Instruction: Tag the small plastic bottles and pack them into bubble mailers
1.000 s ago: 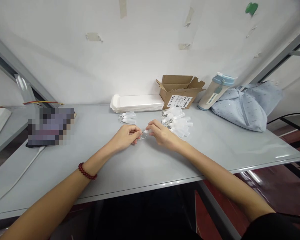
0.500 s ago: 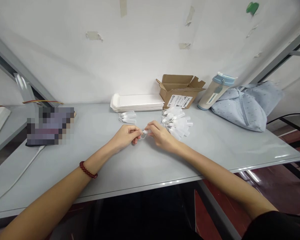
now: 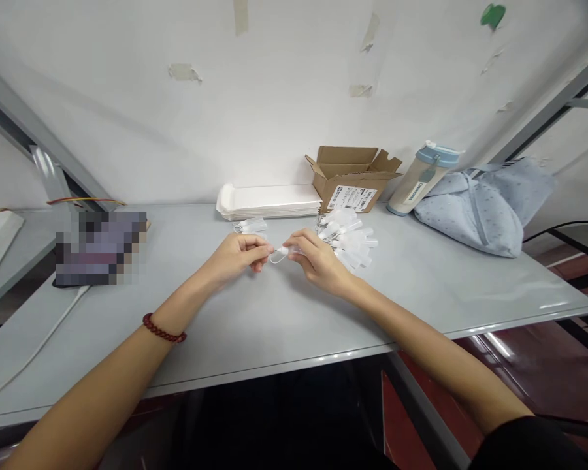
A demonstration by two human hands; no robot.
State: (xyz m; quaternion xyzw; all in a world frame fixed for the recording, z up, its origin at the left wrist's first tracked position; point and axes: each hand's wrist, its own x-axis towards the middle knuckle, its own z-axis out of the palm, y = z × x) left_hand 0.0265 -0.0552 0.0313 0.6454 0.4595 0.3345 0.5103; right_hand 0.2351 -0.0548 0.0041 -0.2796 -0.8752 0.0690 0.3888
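Note:
Between my two hands is a small translucent plastic squeeze bottle with a white neck and a thin loop hanging below it. My right hand grips the bottle's body, fingers closed and partly covering it. At the bottle's narrow tip, the thumb and fingertips of my left hand are pinched together; the tip itself is too small to make out. Just right of my right hand lies a pile of similar bottles. Beyond my left hand, a few more bottles lie side by side, partly hidden by it.
Along the wall sit a stack of white trays and an open cardboard box. A blue-lidded drinking bottle and a light-blue cloth bag stand to the right. At left, a blurred-out device has a white cable.
My left hand has shifted slightly left and up, covering more of the small bottle row. More of the held bottle's neck and body shows between my hands.

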